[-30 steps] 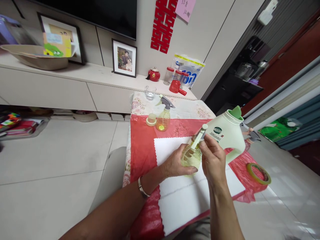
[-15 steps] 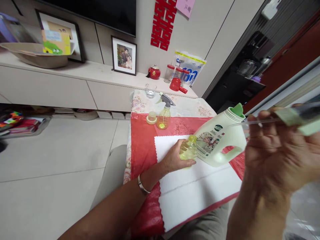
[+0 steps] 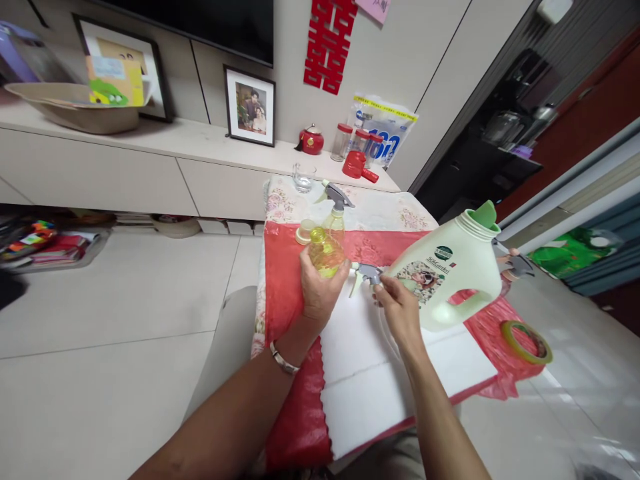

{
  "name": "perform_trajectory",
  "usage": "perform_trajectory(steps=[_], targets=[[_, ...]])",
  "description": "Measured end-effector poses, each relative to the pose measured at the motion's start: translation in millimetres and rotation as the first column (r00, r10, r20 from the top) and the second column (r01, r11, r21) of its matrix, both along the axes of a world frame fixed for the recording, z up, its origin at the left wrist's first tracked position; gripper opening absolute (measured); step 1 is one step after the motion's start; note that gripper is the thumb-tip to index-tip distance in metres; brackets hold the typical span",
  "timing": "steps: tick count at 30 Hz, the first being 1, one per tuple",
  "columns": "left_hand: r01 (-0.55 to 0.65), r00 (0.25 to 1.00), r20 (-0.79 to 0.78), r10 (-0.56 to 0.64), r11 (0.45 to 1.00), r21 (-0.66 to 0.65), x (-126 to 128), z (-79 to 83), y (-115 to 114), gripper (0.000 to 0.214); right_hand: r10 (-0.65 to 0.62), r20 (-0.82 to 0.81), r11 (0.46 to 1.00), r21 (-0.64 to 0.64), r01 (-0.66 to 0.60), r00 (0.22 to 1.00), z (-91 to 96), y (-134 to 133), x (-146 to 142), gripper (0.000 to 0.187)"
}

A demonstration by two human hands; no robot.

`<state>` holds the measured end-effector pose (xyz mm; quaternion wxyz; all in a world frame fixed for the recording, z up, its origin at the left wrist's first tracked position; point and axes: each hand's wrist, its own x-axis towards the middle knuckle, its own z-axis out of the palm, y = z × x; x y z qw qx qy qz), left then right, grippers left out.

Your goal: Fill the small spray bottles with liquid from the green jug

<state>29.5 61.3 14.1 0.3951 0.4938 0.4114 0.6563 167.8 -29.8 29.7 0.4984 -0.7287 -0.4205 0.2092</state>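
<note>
My left hand [image 3: 320,287] is wrapped round a yellow see-through bottle [image 3: 325,253] with an open neck, tilted above the red cloth. Between the fingers of my right hand [image 3: 397,300] is a grey and pale spray head [image 3: 369,272], its thin clear tube hanging down over the white mat [image 3: 360,373]. Just beyond my right hand stands a large pale green jug [image 3: 450,267] with a green pouring lip. Behind the held bottle is another spray bottle [image 3: 336,217] with its grey trigger head on, beside a pale cap [image 3: 304,231].
A glass cup [image 3: 303,179] stands at the table's far edge. On the right lie a roll of tape [image 3: 527,342] and part of another spray bottle [image 3: 520,265]. The cabinet ledge behind holds a red pot [image 3: 311,141], red-lidded jars [image 3: 341,143] and a framed photo [image 3: 250,105].
My right hand has come down from the upper right with the spray head, to beside my left hand. My left hand has moved the yellow bottle left and up, away from the jug.
</note>
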Motion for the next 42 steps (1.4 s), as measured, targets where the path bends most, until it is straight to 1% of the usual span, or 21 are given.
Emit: perform_trajectory(steps=[4,6,8,10,13,15,16,17,19,20,21,23,25,27,28,30,32,35,37,39,42], targets=[[-0.111,0.993,-0.037,0.113,0.992,0.062,-2,-4.0,8,0.074,0.009,0.165,0.994,-0.108,0.009,0.986,-13.7,19,0,0.046],[-0.155,0.984,-0.075,0.163,0.982,0.112,-3,-4.7,9,0.076,0.03,0.234,0.99,-0.142,0.003,0.972,-16.7,27,1,0.04],[-0.156,0.978,-0.115,0.175,0.975,0.161,-3,-4.3,7,0.077,0.062,0.289,0.99,-0.141,-0.022,0.955,-16.6,32,-1,0.036],[-0.124,0.978,-0.142,0.153,0.973,0.194,-2,-2.9,4,0.078,0.089,0.344,0.994,-0.09,-0.061,0.935,-9.9,30,-5,0.031],[-0.051,0.983,-0.165,0.081,0.982,0.182,-1,0.6,-4,0.078,0.043,0.434,0.993,0.083,-0.087,0.9,15.7,9,-8,0.035],[0.035,0.984,-0.176,-0.01,0.99,0.139,0,4.0,-11,0.078,-0.08,0.481,0.969,0.241,-0.044,0.873,38.7,-12,-4,0.04],[0.107,0.98,-0.18,-0.085,0.988,0.114,1,6.0,-15,0.079,-0.161,0.49,0.948,0.319,-0.004,0.857,49.6,-24,2,0.04],[0.196,0.967,-0.183,-0.177,0.977,0.09,1,8.1,-19,0.079,-0.275,0.486,0.907,0.418,0.055,0.829,59.1,-34,10,0.04],[0.4,0.904,-0.181,-0.386,0.915,0.046,1,12.1,-27,0.077,-0.507,0.371,0.771,0.598,0.218,0.777,71.6,-53,33,0.045],[0.495,0.858,-0.173,-0.484,0.869,0.025,1,13.6,-30,0.075,-0.572,0.275,0.71,0.639,0.298,0.773,74.1,-59,46,0.051],[0.573,0.809,-0.161,-0.565,0.819,0.007,1,14.6,-33,0.074,-0.585,0.189,0.69,0.628,0.361,0.789,74.0,-65,60,0.058],[0.683,0.72,-0.14,-0.68,0.73,-0.028,0,15.2,-35,0.072,-0.54,0.113,0.736,0.543,0.403,0.834,66.9,-72,87,0.067],[0.75,0.645,-0.144,-0.75,0.658,-0.067,0,14.2,-35,0.07,-0.423,0.045,0.831,0.416,0.368,0.905,52.5,-74,107,0.066],[0.786,0.589,-0.178,-0.788,0.61,-0.099,0,12.9,-34,0.069,-0.322,-0.03,0.895,0.315,0.315,0.946,33.6,-73,120,0.062],[0.796,0.567,-0.205,-0.798,0.595,-0.115,0,12.3,-34,0.07,-0.299,-0.061,0.909,0.287,0.303,0.952,23.4,-72,124,0.061],[0.799,0.539,-0.259,-0.802,0.584,-0.144,0,11.0,-33,0.072,-0.303,-0.102,0.912,0.257,0.319,0.948,3.9,-67,129,0.057],[0.799,0.521,-0.297,-0.8,0.58,-0.16,0,9.1,-32,0.075,-0.348,-0.125,0.897,0.244,0.369,0.929,-11.1,-59,132,0.047],[0.81,0.503,-0.334,-0.797,0.57,-0.138,1,5.0,-30,0.078,-0.449,-0.126,0.849,0.249,0.466,0.885,-19.2,-45,132,0.033],[0.819,0.495,-0.345,-0.797,0.561,-0.121,3,1.9,-27,0.08,-0.498,-0.108,0.818,0.271,0.508,0.86,-14.4,-38,129,0.033],[0.828,0.485,-0.342,-0.805,0.549,-0.117,4,-0.7,-25,0.082,-0.516,-0.078,0.806,0.292,0.515,0.853,-3.7,-36,127,0.036],[0.837,0.475,-0.337,-0.813,0.536,-0.114,5,-3.0,-23,0.086,-0.539,-0.002,0.805,0.295,0.515,0.842,17.5,-50,124,0.048]])
